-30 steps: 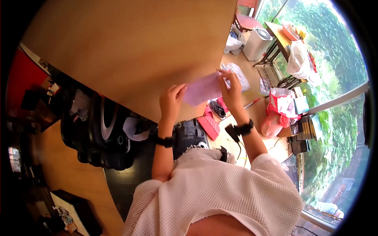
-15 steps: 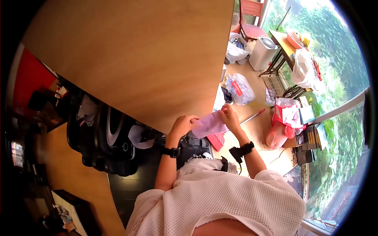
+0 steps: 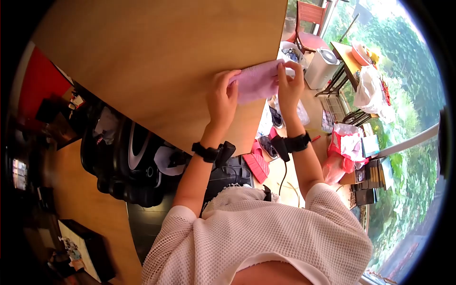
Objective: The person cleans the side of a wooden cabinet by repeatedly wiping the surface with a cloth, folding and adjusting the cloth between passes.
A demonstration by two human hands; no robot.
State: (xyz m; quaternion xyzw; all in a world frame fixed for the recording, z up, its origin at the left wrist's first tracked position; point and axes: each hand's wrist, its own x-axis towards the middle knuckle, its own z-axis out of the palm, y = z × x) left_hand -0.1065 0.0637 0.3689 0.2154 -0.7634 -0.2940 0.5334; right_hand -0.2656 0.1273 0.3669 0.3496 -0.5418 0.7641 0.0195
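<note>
A lilac cloth [image 3: 257, 81] is stretched between my two hands, in front of the large wooden panel [image 3: 166, 61]. My left hand [image 3: 222, 100] pinches its left end between thumb and fingers. At the other end, my right hand [image 3: 290, 89] grips the upper right corner with bent fingers. The cloth looks thin and roughly rectangular, its lower edge hanging a little loose. Whether it touches the panel I cannot tell. Both wrists wear black straps with small devices.
Black massage-chair-like furniture [image 3: 126, 156] stands at the left below the panel. Right of the panel are a white bin-shaped appliance [image 3: 322, 69], a red chair [image 3: 311, 23], a small table [image 3: 348, 59] and bags [image 3: 349, 142]. A red dustpan-like object [image 3: 257, 167] and shoes lie on the floor.
Both hands have moved up and away from my body, carrying the cloth from the panel's lower edge to in front of the panel. The cloth is now held flatter.
</note>
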